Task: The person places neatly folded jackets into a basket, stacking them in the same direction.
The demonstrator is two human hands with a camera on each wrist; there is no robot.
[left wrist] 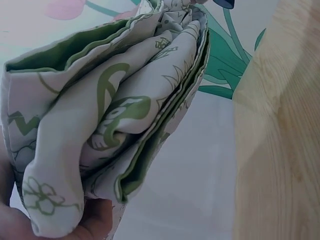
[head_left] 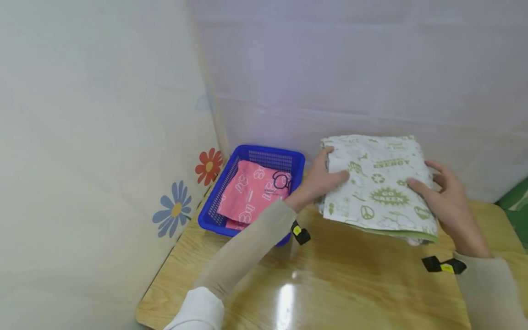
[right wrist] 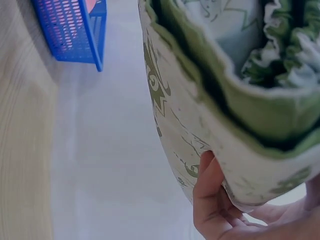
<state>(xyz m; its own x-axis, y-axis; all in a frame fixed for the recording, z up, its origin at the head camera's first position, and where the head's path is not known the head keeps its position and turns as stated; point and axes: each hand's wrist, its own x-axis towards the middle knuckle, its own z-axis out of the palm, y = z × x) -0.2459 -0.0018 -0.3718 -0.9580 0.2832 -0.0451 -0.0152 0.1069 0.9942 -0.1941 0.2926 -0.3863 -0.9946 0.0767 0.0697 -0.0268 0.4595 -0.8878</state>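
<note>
A folded white cloth (head_left: 379,183) with green print and a green underside is held up above the table between both hands. My left hand (head_left: 319,178) grips its left edge, thumb on top and fingers behind. At the opposite edge my right hand (head_left: 447,201) pinches the cloth the same way. From the left wrist view, the folded layers of the cloth (left wrist: 100,105) show end-on, with fingers curled under the lower corner. In the right wrist view the green-lined folds and a gathered, ruffled part of the cloth (right wrist: 225,100) appear above my fingers (right wrist: 210,195).
Left of the cloth, a blue plastic basket (head_left: 212,220) stands on the wooden table (head_left: 330,284) and holds folded pink printed cloth (head_left: 251,195). White sheeting (head_left: 350,68) hangs behind, and flower decorations (head_left: 175,211) mark the left side. A green item (head_left: 515,211) lies at the right edge.
</note>
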